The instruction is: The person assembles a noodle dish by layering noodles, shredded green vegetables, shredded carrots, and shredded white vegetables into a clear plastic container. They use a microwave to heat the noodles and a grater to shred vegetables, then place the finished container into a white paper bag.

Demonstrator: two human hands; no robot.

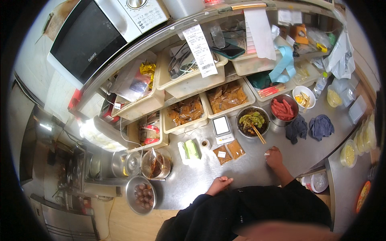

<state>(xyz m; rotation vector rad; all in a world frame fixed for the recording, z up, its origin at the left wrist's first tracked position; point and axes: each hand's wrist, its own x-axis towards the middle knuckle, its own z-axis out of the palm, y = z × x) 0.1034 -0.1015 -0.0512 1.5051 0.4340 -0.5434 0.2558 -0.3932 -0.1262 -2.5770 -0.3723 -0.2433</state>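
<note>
My right hand [275, 158] is over the steel counter, fingers pinched on a small white piece [267, 154] that looks like a paper label. Lower and to the left, near the counter's front edge, my left hand [220, 185] is curled closed; whatever it may hold is hidden. Beyond the hands lie two flat clear packets of brown food, the left packet [221, 159] bearing a white label and touching the right packet [235, 149]. A white digital scale [222, 137] stands just behind them. Left of the packets is a small roll [205, 143].
A metal bowl of greens [251, 130] with chopsticks, a pot of red sausages [282, 120] and dark cloths [321, 127] sit at right. A green packet [192, 149], a brown-filled tub [169, 170] and a bowl of brown eggs [130, 199] stand left. Bins [209, 114] line the back.
</note>
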